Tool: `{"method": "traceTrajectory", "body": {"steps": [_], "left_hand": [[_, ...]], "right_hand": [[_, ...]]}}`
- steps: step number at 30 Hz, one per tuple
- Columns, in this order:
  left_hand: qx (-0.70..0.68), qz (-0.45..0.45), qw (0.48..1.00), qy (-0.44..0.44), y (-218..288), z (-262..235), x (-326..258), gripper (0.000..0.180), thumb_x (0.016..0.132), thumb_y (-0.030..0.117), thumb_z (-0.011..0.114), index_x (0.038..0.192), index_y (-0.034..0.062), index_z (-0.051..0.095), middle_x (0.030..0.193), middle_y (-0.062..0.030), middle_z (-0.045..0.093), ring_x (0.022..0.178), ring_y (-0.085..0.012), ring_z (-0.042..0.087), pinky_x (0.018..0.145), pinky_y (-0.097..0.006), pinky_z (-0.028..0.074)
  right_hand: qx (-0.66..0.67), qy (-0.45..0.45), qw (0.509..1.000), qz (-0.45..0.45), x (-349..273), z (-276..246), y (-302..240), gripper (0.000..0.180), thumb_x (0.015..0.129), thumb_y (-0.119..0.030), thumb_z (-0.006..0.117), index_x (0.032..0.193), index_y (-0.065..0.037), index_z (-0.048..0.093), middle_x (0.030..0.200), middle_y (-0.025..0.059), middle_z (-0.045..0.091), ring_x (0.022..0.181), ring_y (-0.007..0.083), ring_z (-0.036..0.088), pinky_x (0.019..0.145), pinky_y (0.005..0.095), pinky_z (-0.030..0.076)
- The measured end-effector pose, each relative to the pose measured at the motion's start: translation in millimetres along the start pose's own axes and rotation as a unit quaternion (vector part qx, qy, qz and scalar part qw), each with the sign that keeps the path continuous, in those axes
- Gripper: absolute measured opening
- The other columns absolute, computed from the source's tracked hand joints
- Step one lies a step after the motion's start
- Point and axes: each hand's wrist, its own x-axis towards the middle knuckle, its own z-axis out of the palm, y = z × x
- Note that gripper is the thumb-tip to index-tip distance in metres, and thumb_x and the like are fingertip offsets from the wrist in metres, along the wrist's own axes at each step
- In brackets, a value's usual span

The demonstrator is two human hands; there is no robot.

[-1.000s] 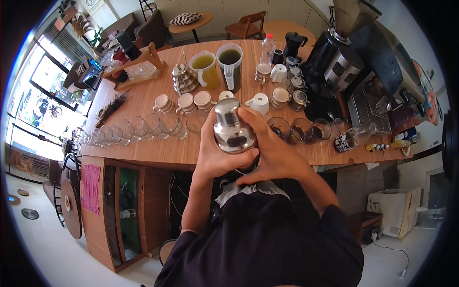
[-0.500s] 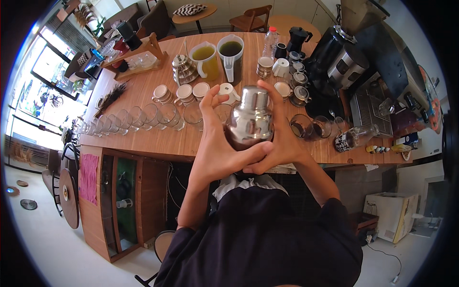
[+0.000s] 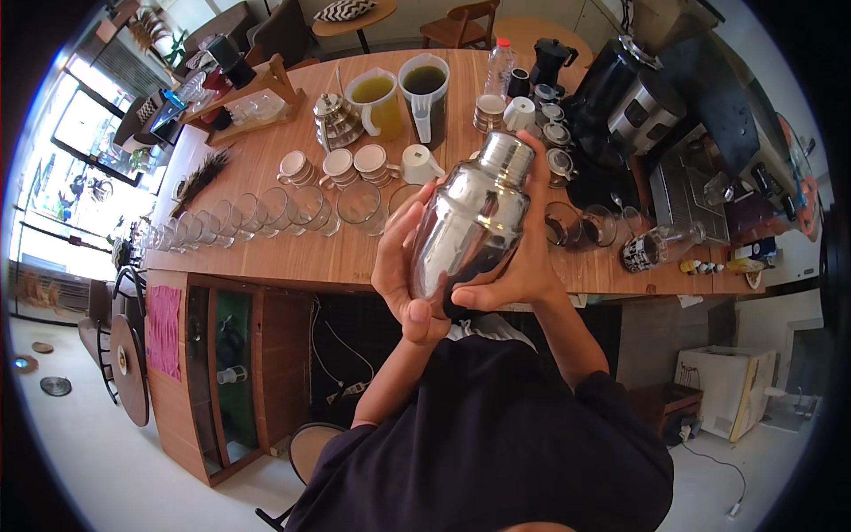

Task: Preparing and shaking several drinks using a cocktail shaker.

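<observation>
A shiny steel cocktail shaker (image 3: 465, 232), its cap on, is held up in front of my chest between both hands. It tilts, with the capped top leaning to the right and away from me. My left hand (image 3: 403, 262) wraps the lower left side of the body, thumb near the base. My right hand (image 3: 525, 257) grips the right side, fingers reaching up beside the cap and thumb across the lower body. The fingers behind the shaker are partly hidden. Beyond it on the wooden counter (image 3: 346, 257) stand a white cup (image 3: 420, 165) and a footed glass (image 3: 359, 206).
A row of glasses (image 3: 273, 207) runs left along the counter. Behind are stacked cups (image 3: 338, 166), a steel kettle (image 3: 337, 122), a yellow-green pitcher (image 3: 376, 102) and a dark pitcher (image 3: 425, 93). At right stand dark-filled glasses (image 3: 562, 225), a grinder (image 3: 606, 106) and a coffee machine (image 3: 696, 199).
The shaker has gone from nearly upright, base toward me, to tilted right, showing more of its body. My left hand has shifted lower around its side; my right hand still grips it.
</observation>
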Motion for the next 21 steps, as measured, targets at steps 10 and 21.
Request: {"method": "traceTrajectory", "body": {"steps": [10,21], "left_hand": [[0.012,0.009,1.000,0.002,14,-10,-5,0.092,0.090,0.061,0.038,0.150,-0.0097,0.038,0.156,-0.0346,0.036,0.144,-0.0415,0.042,0.120,-0.054,0.032],[0.016,0.096,0.995,-0.037,20,-33,12,0.106,0.088,0.080,0.050,0.138,-0.0133,0.055,0.142,-0.0406,0.050,0.133,-0.0474,0.053,0.114,-0.056,0.038]], "right_hand": [[0.002,-0.058,0.997,-0.049,3,15,-23,0.139,0.059,-0.021,0.098,0.160,-0.012,0.002,0.145,0.0180,0.044,0.131,0.0303,0.052,0.110,0.0432,0.044],[0.039,-0.025,0.995,-0.084,7,33,-4,0.149,0.051,-0.028,0.103,0.160,-0.011,0.003,0.139,0.0158,0.047,0.126,0.0276,0.053,0.106,0.0405,0.047]]}}
